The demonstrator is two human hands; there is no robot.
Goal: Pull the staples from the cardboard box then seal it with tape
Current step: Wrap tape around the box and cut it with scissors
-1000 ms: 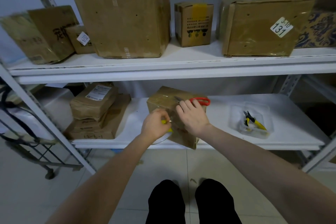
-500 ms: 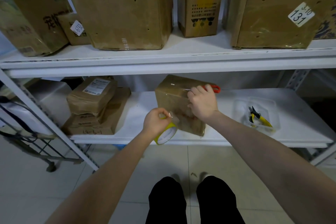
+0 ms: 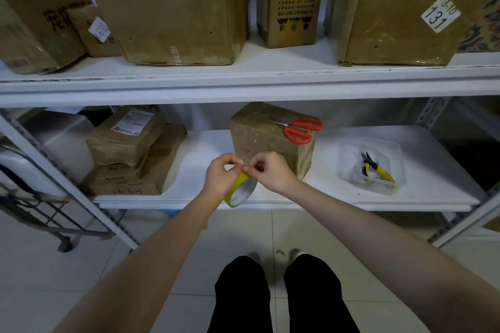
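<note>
Head camera looks down on two bare arms reaching toward the lower shelf of a white rack. The left hand has its fingers curled around a yellow tape roll and holds it just in front of the shelf edge. The right hand is touching it from the other side, with the thumb and forefinger pinched together at the top rim of the roll; the tape end itself is too small to see. Directly behind both hands stands the cardboard box, wrapped in shiny clear tape and turned a little so that one corner faces the person. Red-handled scissors lie on top of the box, above the right hand. To the right of the right hand, well apart, a clear plastic tray holds pliers with yellow handles. To the left of the left hand brown parcels are stacked. Higher than both hands, the upper shelf carries several larger cartons.
</note>
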